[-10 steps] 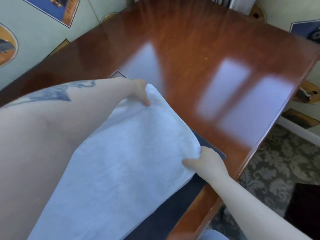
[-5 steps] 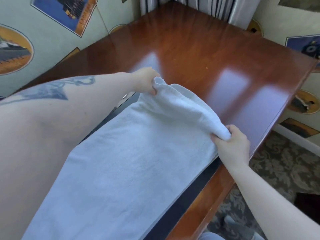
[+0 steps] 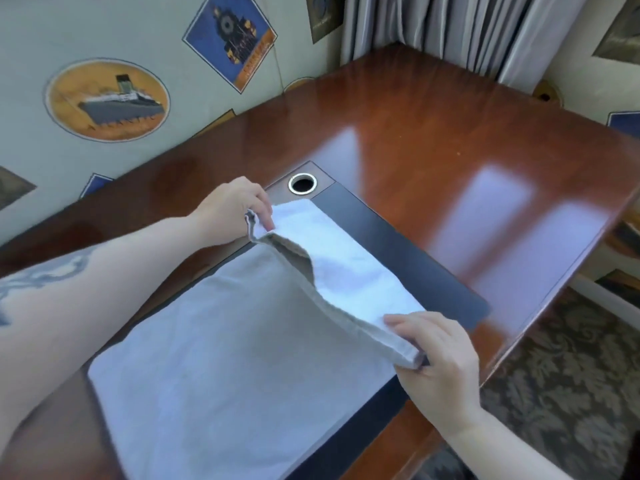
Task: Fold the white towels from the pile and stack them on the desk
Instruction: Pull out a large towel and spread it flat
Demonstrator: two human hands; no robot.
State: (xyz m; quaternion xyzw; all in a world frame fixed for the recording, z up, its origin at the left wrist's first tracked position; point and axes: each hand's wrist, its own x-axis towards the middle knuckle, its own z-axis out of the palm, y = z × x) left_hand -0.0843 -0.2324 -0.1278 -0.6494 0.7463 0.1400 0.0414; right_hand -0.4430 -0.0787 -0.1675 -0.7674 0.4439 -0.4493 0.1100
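A white towel (image 3: 221, 348) lies spread on the dark inlay (image 3: 408, 258) of the wooden desk (image 3: 433, 133). Its far end is lifted and curled back toward me over the flat part. My left hand (image 3: 235, 209) pinches the far left corner of that raised end. My right hand (image 3: 440, 355) grips the far right corner, near the desk's right edge. The raised fold hangs a little above the flat towel between the two hands. No towel pile is in view.
A round metal-rimmed cable hole (image 3: 302, 183) sits just beyond my left hand. Papered walls (image 3: 104, 98) close the desk on the left, curtains (image 3: 450, 26) hang at the far corner. Patterned carpet (image 3: 571, 375) lies past the desk's right edge.
Both hands have pulled the far end of the towel back toward me, deepening the fold. The view has tilted up, showing the cable hole and more wall.
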